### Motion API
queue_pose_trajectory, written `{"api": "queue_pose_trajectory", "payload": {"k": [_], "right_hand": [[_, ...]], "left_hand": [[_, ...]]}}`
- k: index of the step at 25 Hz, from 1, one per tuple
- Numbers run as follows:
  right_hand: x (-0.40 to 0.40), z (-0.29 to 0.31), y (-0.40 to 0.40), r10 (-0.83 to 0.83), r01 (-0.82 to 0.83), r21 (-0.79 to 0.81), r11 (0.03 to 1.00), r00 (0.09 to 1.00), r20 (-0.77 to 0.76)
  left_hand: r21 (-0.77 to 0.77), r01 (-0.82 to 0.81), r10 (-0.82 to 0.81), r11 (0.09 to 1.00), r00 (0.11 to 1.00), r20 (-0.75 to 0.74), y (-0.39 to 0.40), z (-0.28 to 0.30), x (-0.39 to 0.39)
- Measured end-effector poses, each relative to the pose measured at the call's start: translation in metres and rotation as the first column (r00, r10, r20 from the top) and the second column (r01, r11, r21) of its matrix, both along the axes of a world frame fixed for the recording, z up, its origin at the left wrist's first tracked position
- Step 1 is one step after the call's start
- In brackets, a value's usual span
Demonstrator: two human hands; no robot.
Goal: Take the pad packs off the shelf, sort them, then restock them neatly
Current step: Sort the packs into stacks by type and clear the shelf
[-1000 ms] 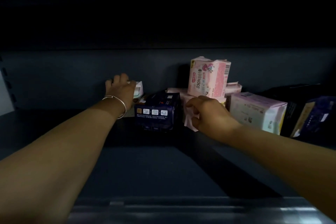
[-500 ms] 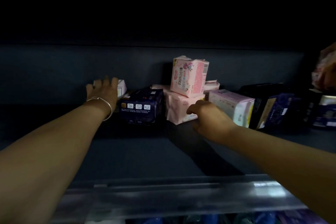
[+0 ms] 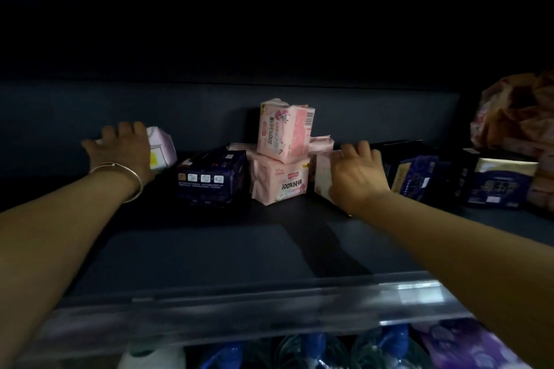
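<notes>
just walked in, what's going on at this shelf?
A person is reaching with both arms into a dark shelf of pad packs. The left hand grips a pale lilac pack at the back left. The right hand holds a white-pink pack right of centre. Between them lie a dark blue pack and a stack of pink packs, untouched. More dark packs sit to the right.

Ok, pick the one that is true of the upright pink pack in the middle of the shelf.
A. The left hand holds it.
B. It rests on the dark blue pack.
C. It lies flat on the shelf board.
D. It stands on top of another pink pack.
D: the upright pink pack sits on the lower pink pack, clear of both hands.
</notes>
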State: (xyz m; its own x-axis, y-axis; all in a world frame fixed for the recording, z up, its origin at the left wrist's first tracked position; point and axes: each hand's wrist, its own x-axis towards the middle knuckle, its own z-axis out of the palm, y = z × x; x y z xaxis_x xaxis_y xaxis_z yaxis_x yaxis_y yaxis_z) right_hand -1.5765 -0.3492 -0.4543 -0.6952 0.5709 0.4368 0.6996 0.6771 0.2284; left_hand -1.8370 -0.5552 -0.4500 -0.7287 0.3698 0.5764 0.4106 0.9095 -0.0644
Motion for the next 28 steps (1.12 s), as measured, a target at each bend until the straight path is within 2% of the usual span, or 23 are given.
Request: {"api": "queue_pose_trajectory", "payload": {"k": [2,4,7,10,14,18,21,25,28], "right_hand": [[0.001,0.0,0.008,-0.138,0.142,-0.13,0.981,0.99,0.037],[-0.003,-0.005,0.013,-0.171,0.18,-0.215,0.96,0.984,0.057],[-0.007,-0.012,0.012,-0.09,0.079,-0.205,0.976,0.995,-0.044],[-0.007,-0.014,0.011,-0.03,-0.002,-0.228,0.974,0.99,-0.139],[0.002,-0.023,0.018,0.023,-0.067,-0.154,0.986,0.961,-0.276],[0.014,-0.024,0.025,-0.095,0.024,-0.284,0.958,0.967,-0.238],[0.012,-0.022,0.021,-0.088,-0.022,-0.387,0.922,0.961,-0.263],[0.01,-0.027,0.023,-0.045,-0.083,-0.303,0.949,0.919,-0.392],[0.008,-0.034,0.022,0.014,-0.1,-0.203,0.974,0.921,-0.39]], "left_hand": [[0.052,0.031,-0.028,0.998,0.997,-0.07,-0.008,0.007,0.011],[0.06,0.101,-0.09,0.993,0.982,-0.165,-0.012,0.015,0.022],[0.046,0.213,-0.193,0.976,0.944,-0.267,-0.009,0.032,0.046],[0.03,0.328,-0.312,0.944,0.919,-0.243,0.005,0.038,0.08],[-0.027,0.528,-0.509,0.849,0.804,-0.308,0.026,0.023,0.108],[-0.056,0.566,-0.555,0.823,0.777,-0.298,0.04,0.012,0.127],[-0.039,0.556,-0.548,0.83,0.8,-0.245,0.042,0.006,0.143],[-0.044,0.565,-0.56,0.824,0.8,-0.214,0.044,-0.001,0.155],[-0.016,0.564,-0.556,0.826,0.809,-0.19,0.046,-0.006,0.156]]}}
